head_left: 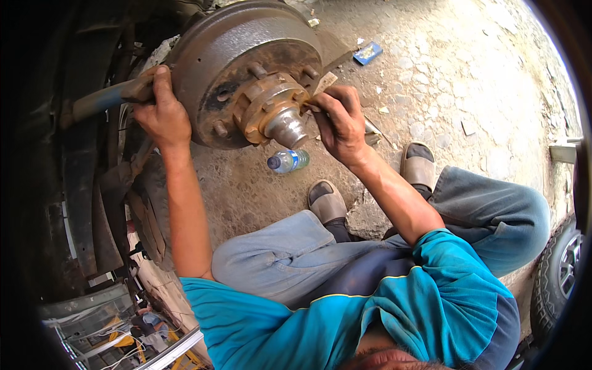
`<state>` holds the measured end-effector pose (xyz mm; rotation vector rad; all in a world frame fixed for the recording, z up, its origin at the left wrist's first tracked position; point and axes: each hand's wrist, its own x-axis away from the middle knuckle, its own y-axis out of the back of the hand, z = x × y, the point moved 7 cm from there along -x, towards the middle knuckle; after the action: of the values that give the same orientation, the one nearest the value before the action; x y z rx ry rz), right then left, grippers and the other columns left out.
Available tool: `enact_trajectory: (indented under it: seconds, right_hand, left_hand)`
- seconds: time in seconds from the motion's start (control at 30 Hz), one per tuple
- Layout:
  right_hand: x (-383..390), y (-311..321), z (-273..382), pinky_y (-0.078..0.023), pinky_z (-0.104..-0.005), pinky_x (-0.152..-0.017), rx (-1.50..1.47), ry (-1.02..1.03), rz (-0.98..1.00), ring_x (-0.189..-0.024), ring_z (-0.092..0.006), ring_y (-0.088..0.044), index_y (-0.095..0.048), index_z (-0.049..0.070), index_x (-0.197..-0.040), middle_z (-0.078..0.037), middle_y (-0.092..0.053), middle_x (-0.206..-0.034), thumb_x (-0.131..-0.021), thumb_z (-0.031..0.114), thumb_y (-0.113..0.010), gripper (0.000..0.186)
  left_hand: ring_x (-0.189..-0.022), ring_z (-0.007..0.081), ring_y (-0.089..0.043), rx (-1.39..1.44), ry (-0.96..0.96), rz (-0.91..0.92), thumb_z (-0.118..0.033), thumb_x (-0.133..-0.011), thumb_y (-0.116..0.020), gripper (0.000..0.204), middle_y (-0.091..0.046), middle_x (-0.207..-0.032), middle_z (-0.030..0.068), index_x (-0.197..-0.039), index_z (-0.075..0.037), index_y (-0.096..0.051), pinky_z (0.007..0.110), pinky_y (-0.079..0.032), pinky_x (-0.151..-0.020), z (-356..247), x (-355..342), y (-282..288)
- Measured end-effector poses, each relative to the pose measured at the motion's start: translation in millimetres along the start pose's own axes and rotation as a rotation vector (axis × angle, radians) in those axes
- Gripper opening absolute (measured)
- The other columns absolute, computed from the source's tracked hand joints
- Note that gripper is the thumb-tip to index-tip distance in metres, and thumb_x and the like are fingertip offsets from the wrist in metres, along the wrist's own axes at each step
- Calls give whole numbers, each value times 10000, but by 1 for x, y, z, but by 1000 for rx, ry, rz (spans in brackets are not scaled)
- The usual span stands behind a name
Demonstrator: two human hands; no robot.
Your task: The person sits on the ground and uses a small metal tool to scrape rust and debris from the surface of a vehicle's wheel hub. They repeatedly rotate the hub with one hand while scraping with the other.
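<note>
Two bare hands on one rusty brake drum (246,55), seen from above. Far left: dark wheel arch and suspension parts, blurred. Left hand (161,114) wrapped around drum's left rim, fingers curled over edge, thumb side up, gripped firm; just beside a blue-grey shock absorber (102,98) that ran off left. Drum sat top centre, tilted toward camera, studs visible on face. Orange-rusted hub flange (266,105) at drum's middle, shiny grey hub cap (287,128) poking out toward ground. Right hand (342,123) closed on a small flat scraper (322,85), pale tip pressed against flange's right edge; fingers greasy and black. Below hub: clear plastic water bottle (288,161) with blue cap, lying on rough stone ground (468,74). Further right: grey slip-on shoes (327,200), jeans-clad knees, teal shirt sleeves. Small blue packet (367,53) on ground upper right, well apart from drum. Tyre (558,271) at far right edge
</note>
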<state>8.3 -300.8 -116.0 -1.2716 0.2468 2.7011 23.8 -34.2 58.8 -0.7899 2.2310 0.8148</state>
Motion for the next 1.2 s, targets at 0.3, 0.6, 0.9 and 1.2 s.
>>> enact_trajectory:
  seconds: [0.3,0.6,0.9,1.2]
  right_hand:
    - [-4,-5,6,-508,-399,-774,-84,-94,-11,-909,-308,-606,-684,45,-1105,-124,-622,-1009,-793,-56,-769,338]
    - [-13,0,3,-524,-396,-747,-135,-204,-69,-888,-309,-634,-686,36,-1058,-135,-631,-985,-842,-44,-749,239]
    - [-11,3,2,-534,-371,-720,-106,-210,-82,-867,-301,-650,-681,38,-1052,-137,-639,-974,-866,-41,-735,209]
    - [-1,-2,-1,-514,-396,-739,-116,-184,-71,-875,-311,-629,-672,38,-1044,-133,-632,-967,-839,-41,-745,232]
  left_hand:
    - [-913,171,-651,-13,50,-3,-176,-999,-667,245,-709,-983,89,-1042,62,-711,325,-516,-855,-3,4,4]
    - [-936,181,-653,-47,95,-17,-178,-995,-674,250,-717,-993,93,-1046,64,-717,334,-512,-884,-2,9,3]
    - [-959,190,-662,-32,73,7,-168,-985,-691,248,-719,-1029,100,-1065,66,-711,344,-513,-896,-2,8,2]
    - [-943,194,-667,-30,3,-4,-157,-984,-684,238,-719,-1008,98,-1027,77,-705,337,-517,-891,-7,4,-1]
